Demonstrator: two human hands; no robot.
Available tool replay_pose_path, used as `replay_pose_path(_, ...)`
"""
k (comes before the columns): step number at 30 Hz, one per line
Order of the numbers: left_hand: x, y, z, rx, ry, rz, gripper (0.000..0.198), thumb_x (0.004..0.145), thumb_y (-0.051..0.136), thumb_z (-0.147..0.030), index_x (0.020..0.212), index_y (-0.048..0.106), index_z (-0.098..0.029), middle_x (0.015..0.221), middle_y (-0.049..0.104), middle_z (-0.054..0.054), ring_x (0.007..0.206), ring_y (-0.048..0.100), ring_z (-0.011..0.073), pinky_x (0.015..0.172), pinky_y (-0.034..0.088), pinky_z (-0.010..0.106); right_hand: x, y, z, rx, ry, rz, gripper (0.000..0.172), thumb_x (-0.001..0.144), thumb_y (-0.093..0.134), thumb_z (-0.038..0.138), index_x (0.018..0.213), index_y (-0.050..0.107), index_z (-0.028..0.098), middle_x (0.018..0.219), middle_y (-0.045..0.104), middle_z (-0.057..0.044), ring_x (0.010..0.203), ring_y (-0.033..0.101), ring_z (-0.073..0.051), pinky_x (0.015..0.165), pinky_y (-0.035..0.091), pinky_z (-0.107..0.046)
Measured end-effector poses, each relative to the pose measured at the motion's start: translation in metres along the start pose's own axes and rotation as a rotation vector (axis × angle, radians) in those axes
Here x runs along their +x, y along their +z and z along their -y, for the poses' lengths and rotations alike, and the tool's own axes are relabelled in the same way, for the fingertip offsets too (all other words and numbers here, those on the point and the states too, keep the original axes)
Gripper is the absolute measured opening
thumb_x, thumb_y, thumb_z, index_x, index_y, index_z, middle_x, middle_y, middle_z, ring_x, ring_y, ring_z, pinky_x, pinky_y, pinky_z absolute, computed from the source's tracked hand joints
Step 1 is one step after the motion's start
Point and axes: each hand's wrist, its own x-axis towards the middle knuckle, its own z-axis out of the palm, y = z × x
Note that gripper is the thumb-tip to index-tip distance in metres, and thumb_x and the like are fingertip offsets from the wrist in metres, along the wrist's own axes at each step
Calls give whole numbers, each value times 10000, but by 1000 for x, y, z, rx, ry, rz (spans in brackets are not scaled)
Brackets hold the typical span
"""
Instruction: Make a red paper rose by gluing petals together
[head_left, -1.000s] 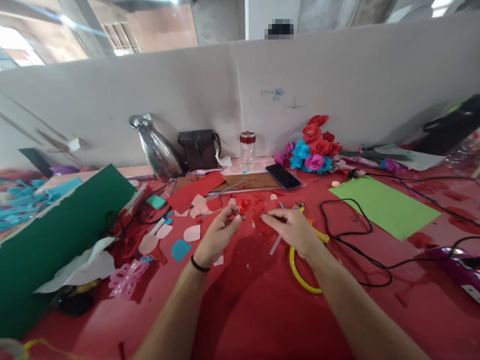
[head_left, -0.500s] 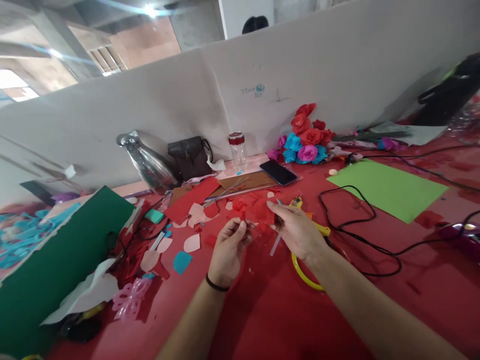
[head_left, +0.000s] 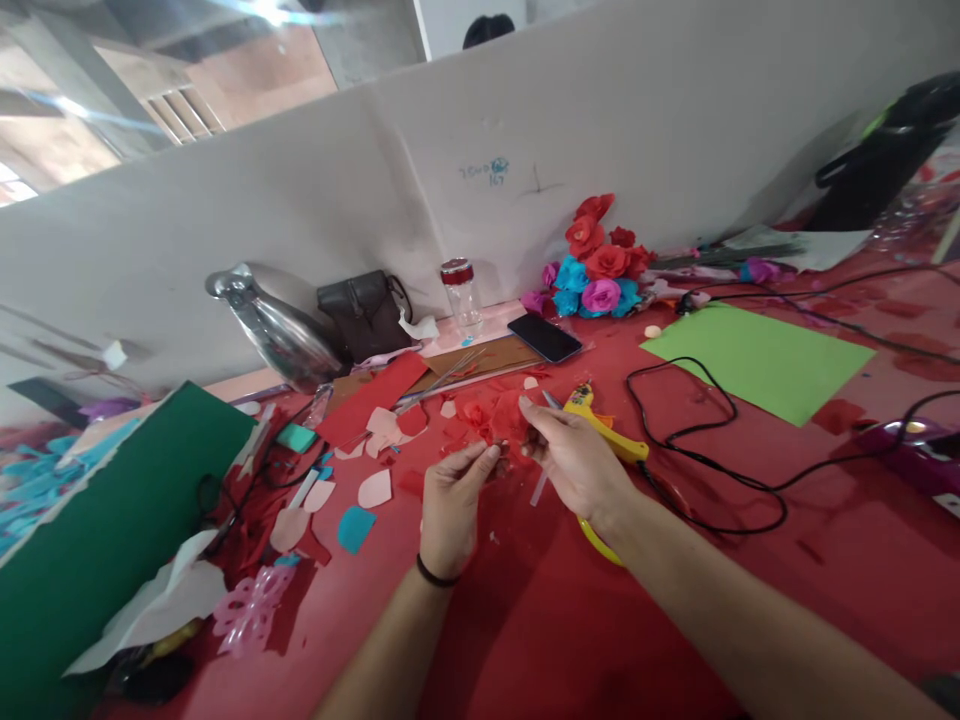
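The crinkled red paper flower (head_left: 478, 416) is above the red table (head_left: 525, 630), pinched by the left hand (head_left: 452, 500); the right hand (head_left: 576, 458) pinches a thin red paper petal (head_left: 508, 413), nearer the flower than 1 second ago.

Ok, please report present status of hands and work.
Left hand, right hand: both pinching red paper. Paper thin, crumpled. Yellow glue gun lies close beside right hand.

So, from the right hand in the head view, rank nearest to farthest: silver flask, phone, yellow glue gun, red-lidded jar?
1. Yellow glue gun: right beside the right hand, on its outer side.
2. Phone: beyond the hand, flat.
3. Red-lidded jar: farther back, left, near the wall.
4. Silver flask: far left, leaning.
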Motion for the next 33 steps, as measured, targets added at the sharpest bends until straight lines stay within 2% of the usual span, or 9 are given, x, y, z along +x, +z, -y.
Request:
replay_pose_path(9,1,-3,4,153,79,-42,102,641,752,-278,723,769,-218,769,757,26,724,672,162,753,539,286,-5,3,-3,-32,-62,61,379,608,741,486,504,526,192,484,454,53,514,387,-97,534,316,-259)
replay_pose_path(16,-1,-5,4,322,155,-39,129,663,723,-297,734,770,-201,754,757,31,715,677,169,711,539,274,-5,2,-11,-82,-65,48,382,653,713,509,543,539,188,507,459,51,534,389,-101,546,306,-268)
replay_pose_path(33,-2,-4,1,360,181,-53,129,672,698,-287,703,760,-178,737,751,33,701,665,171,691,532,272,-10,5,-15,-122,-71,69,393,680,684,523,537,530,190,524,459,38,574,416,-118,588,339,-281)
